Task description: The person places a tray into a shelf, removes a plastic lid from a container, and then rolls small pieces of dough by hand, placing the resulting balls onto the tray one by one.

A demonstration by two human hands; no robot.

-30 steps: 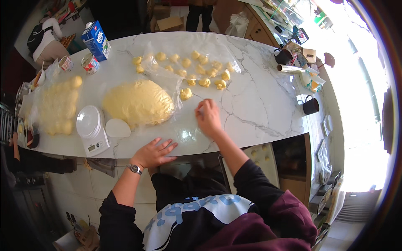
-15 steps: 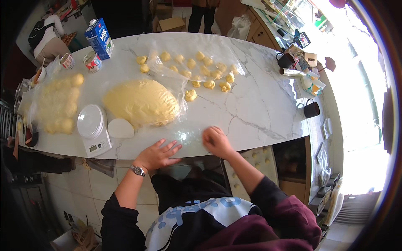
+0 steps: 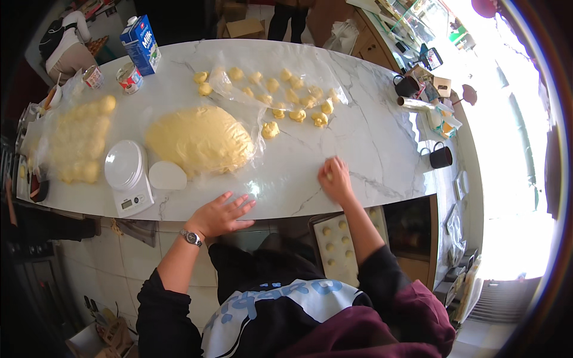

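My left hand [image 3: 222, 216] rests at the near edge of the marble table with its fingers spread, holding nothing. Farther right, my right hand [image 3: 336, 179] is curled down on the tabletop around a small piece of dough [image 3: 329, 176], mostly hidden by the fingers. A big mound of yellow dough [image 3: 200, 140] lies under clear plastic beyond my left hand. Behind it several small yellow dough pieces [image 3: 270, 130] are scattered, many beneath a plastic sheet [image 3: 322, 74]. A white round scraper [image 3: 168, 175] touches the mound's near left side, next to a white kitchen scale [image 3: 128, 176].
Plastic-covered rows of dough balls [image 3: 83, 140] lie at the left. A blue milk carton [image 3: 142, 46] and two cans [image 3: 129, 79] stand at the far left. Dark mugs [image 3: 440, 156] are at the right. Below the table edge sits a tray [image 3: 335, 253] of small dough balls.
My right hand has moved right and slightly away from me over the tabletop, still curled. My left hand stays spread near the edge. The view has shifted slightly.
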